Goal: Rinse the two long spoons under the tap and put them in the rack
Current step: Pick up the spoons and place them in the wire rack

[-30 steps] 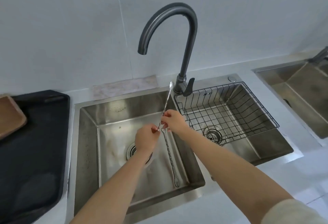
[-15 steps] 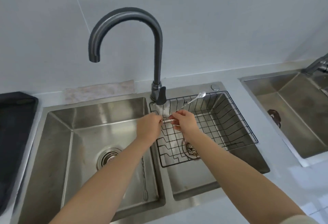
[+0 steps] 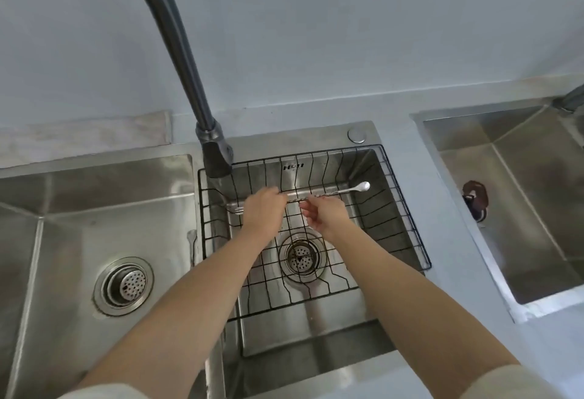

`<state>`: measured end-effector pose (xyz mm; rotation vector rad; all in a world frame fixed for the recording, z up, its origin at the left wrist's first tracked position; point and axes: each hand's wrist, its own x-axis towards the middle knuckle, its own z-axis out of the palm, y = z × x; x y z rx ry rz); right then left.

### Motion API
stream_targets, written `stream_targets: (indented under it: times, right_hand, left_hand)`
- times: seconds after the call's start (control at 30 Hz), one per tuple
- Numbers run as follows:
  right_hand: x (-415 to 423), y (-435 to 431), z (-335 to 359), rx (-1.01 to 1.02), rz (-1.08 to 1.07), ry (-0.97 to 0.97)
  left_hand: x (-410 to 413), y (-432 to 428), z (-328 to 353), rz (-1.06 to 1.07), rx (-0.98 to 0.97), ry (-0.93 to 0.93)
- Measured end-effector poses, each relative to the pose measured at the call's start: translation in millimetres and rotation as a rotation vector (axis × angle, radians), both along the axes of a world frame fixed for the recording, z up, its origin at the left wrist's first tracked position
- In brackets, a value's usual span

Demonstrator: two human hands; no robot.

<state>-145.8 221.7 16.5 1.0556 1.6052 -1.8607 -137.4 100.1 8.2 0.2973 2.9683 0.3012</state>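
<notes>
One long silver spoon (image 3: 347,190) lies level just above the black wire rack (image 3: 409,209) in the middle basin, with its bowl pointing right and its handle end poking out to the left. My left hand (image 3: 262,209) is closed over the shaft. My right hand (image 3: 327,213) pinches the shaft with its fingertips a little further right. The second long spoon (image 3: 191,240) lies in the left basin against its right wall, mostly hidden behind my left forearm. The dark tap (image 3: 189,60) arches up and off to the left, and I see no water running.
The left basin (image 3: 63,209) has a round drain (image 3: 124,285). Another drain (image 3: 301,256) shows through the rack's wires. A separate sink (image 3: 537,225) at the right holds a small brown object (image 3: 474,199). A pale mat (image 3: 88,133) lies behind the left basin.
Both hands carried the spoon from above the left basin rightward over the rack and lowered it from upright to level. My view followed to the right and closer.
</notes>
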Motion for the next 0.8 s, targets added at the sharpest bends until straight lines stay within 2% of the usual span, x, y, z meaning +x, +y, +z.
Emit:
stream_targets:
  times: [0.2, 0.53, 0.8]
  right_hand:
    - [-25, 3, -32, 0.027, 0.042, -0.124]
    - [-34, 0, -52, 0.117, 0.057, -0.172]
    - [-17, -7, -29, 0.213, 0.073, -0.092]
  left_hand:
    - [-15, 5, -30, 0.006, -0.047, -0.077]
    - [-18, 3, -47, -0.044, -0.119, -0.121]
    - [-5, -5, -38, -0.024, -0.053, -0.066]
